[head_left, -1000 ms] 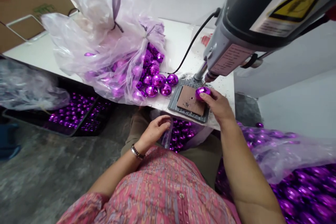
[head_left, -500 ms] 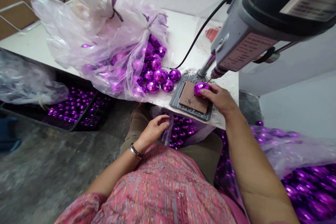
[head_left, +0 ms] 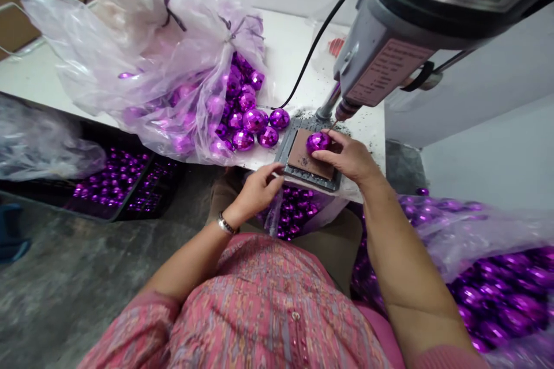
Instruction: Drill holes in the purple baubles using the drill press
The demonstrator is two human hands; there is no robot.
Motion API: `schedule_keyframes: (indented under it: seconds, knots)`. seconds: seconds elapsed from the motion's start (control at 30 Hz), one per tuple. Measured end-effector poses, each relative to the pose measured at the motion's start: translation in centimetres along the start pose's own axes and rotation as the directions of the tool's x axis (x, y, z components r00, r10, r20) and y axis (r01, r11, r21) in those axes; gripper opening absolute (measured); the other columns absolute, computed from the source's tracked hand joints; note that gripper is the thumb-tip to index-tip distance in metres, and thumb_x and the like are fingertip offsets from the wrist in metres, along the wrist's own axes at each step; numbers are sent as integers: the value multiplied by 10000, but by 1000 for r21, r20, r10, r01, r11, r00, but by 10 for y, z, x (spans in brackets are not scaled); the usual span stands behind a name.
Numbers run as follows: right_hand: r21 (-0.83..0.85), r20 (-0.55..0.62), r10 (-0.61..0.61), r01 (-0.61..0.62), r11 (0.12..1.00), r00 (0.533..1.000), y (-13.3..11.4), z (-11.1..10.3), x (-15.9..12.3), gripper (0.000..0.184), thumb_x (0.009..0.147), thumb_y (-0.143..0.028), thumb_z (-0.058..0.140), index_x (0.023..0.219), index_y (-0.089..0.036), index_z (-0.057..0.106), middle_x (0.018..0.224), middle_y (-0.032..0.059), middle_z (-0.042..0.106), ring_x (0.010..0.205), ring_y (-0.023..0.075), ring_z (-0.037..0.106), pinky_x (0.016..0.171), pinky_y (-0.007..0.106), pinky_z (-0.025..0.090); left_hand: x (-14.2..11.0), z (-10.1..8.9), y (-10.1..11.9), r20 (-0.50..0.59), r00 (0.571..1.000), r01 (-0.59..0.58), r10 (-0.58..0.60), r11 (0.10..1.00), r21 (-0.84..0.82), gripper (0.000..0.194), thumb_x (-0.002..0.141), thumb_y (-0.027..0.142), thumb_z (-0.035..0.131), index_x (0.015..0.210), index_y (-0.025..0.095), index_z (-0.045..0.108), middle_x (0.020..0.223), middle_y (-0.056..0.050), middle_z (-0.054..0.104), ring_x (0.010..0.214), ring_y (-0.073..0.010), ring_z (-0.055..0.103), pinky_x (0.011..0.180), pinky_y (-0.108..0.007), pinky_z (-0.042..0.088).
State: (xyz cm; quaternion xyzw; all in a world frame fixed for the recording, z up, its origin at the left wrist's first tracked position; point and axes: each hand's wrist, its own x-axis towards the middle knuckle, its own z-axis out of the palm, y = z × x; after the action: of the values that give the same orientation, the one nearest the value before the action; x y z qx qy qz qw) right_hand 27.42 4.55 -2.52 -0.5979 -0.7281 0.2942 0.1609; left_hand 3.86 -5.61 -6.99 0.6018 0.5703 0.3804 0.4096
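My right hand (head_left: 346, 158) is shut on a faceted purple mirror ball (head_left: 318, 142), holding it just above a brown pad (head_left: 310, 154). The tip of a thin drill bit (head_left: 333, 124) in a benchtop drill press (head_left: 385, 63) sits close above and to the right of the ball. The pad lies on a grey perforated metal plate (head_left: 303, 176). My left hand (head_left: 258, 190) holds nothing, its fingertips at or very near the plate's front left edge.
Loose purple balls (head_left: 254, 121) lie on the white bench (head_left: 285, 46) next to a large clear plastic bag (head_left: 130, 57) of more balls. A black crate of balls (head_left: 112, 184) is on the floor at left, with another bag (head_left: 489, 294) at right.
My left hand has moved forward from above my lap to the plate's edge. The ball in my right hand has shifted slightly left, and the whole view has moved a little.
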Motion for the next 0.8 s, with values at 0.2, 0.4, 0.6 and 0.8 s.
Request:
schedule_keyframes:
  seconds: [0.2,0.4,0.6,0.8]
  knots:
    - [-27,7,-46,46,999,999,0,1,0,572,960,-532,593,1358,-121,563,1250,107,615,1162,134,608,1070,370,585,85,12,44,105,972,-228,211,955,189,553,936,290,664,1458,130,578,1433,-171,655,1209,-251,672,1066,-388,545]
    - [-96,-8,-107,106,990,994,7,4,3,556,965,-540,581,1335,-124,575,1258,109,612,1175,134,603,1072,362,583,116,30,47,260,949,-234,180,952,196,612,878,331,741,1447,146,609,1419,-135,694,1331,-297,632,1181,-423,460]
    - [-166,-112,-145,125,978,983,21,18,2,561,968,-557,564,1325,-124,578,1246,109,610,1191,140,592,1094,379,569,110,34,45,231,943,-285,239,940,189,510,927,317,671,1408,152,633,1375,-121,719,1257,-277,665,1122,-389,492]
    - [-198,-247,-177,130,972,953,28,39,-7,597,966,-563,564,1376,-129,556,1327,122,587,1282,171,569,1172,440,532,111,32,49,248,926,-353,285,888,296,379,953,348,650,1260,126,670,1219,-135,740,1126,-279,674,1049,-405,506]
